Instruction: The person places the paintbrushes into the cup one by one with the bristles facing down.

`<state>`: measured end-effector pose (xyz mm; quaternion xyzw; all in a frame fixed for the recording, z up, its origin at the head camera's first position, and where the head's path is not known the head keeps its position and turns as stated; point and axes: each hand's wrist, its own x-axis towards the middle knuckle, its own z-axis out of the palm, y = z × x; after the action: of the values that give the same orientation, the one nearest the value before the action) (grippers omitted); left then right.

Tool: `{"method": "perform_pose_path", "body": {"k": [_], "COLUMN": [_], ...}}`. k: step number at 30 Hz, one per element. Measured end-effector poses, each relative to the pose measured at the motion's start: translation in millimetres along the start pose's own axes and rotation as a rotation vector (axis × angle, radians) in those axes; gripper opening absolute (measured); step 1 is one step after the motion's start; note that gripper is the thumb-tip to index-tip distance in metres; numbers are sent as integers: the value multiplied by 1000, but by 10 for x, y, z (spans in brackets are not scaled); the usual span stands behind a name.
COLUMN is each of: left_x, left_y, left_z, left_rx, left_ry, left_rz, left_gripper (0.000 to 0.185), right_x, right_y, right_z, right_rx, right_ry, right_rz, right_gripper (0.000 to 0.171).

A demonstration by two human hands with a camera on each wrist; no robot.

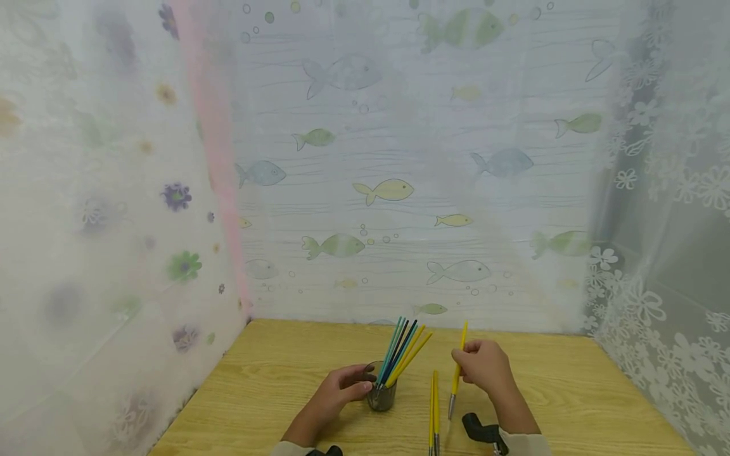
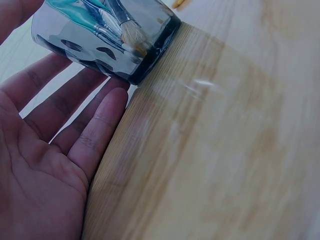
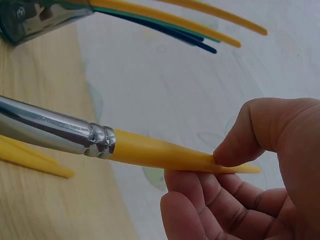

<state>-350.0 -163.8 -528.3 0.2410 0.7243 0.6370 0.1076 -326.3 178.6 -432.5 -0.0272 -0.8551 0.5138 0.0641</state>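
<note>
A dark see-through cup point(image 1: 381, 398) stands on the table, with several blue, teal and yellow paintbrushes point(image 1: 402, 354) leaning in it, bristles down. My left hand point(image 1: 341, 394) holds the cup from its left side, thumb at the near side and fingers behind. In the left wrist view, pale bristles point(image 2: 134, 36) show through the cup's wall point(image 2: 100, 47). To the right, my right hand point(image 1: 483, 366) pinches a yellow paintbrush point(image 1: 456, 380) by its handle, with the silver ferrule and bristles pointing down. The right wrist view shows thumb and fingers on the tapered handle point(image 3: 160, 152).
Two yellow paintbrushes point(image 1: 435, 411) lie side by side on the wooden table point(image 1: 296, 348), between the cup and my right hand. Fish-patterned sheeting point(image 1: 393, 253) hangs behind the table's far edge, and flowered sheeting point(image 1: 114, 253) hangs along both sides.
</note>
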Motion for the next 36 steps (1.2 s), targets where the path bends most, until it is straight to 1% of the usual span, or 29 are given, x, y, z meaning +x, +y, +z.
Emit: {"method": "perform_pose_path", "body": {"k": [14, 21, 26, 33, 36], "left_x": [8, 4, -6, -9, -5], "left_y": [4, 20, 29, 25, 8], "left_z": [0, 5, 14, 17, 10], "left_rx": [2, 8, 6, 12, 14], "left_ry": [1, 2, 10, 13, 12], "left_rz": [-1, -9, -6, -1, 1], "left_gripper": [47, 47, 47, 48, 48], "right_x": [-7, -15, -27, -39, -42], "right_y": [-96, -114, -131, -139, -147], "right_z": [32, 58, 72, 81, 86], "right_rx": [-2, -21, -30, -69, -46], "right_ry": [3, 13, 10, 14, 24], "right_rz": [-32, -41, -53, -76, -76], "right_gripper": [20, 15, 14, 14, 13]}}
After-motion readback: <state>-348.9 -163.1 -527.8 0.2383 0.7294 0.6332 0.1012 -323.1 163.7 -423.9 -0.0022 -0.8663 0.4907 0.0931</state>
